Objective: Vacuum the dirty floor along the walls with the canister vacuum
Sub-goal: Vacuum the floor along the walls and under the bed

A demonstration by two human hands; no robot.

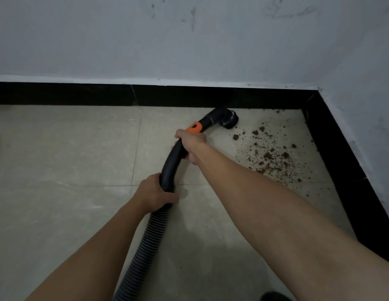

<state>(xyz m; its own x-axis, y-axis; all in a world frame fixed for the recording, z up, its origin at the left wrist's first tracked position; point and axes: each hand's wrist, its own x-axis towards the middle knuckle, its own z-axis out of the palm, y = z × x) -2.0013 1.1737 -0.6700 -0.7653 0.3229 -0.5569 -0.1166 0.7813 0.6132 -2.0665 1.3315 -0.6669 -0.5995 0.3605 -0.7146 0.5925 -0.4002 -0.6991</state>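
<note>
A black curved vacuum handle (pixel 171 164) with an orange slider (pixel 194 127) ends in a round black nozzle (pixel 229 120) that sits on the beige tile floor against the black baseboard. My right hand (pixel 192 145) grips the upper part of the handle just below the orange slider. Lower down, my left hand (pixel 155 193) grips the handle where the ribbed grey hose (pixel 145 242) joins it. Brown dirt crumbs (pixel 273 155) lie scattered on the floor to the right of the nozzle, towards the corner. The canister is out of view.
A black baseboard (pixel 80 93) runs along the far white wall and turns at the right corner (pixel 315 98) towards me. A dark shape (pixel 273 296), perhaps a shoe, shows at the bottom edge. The hose runs out of view at the bottom.
</note>
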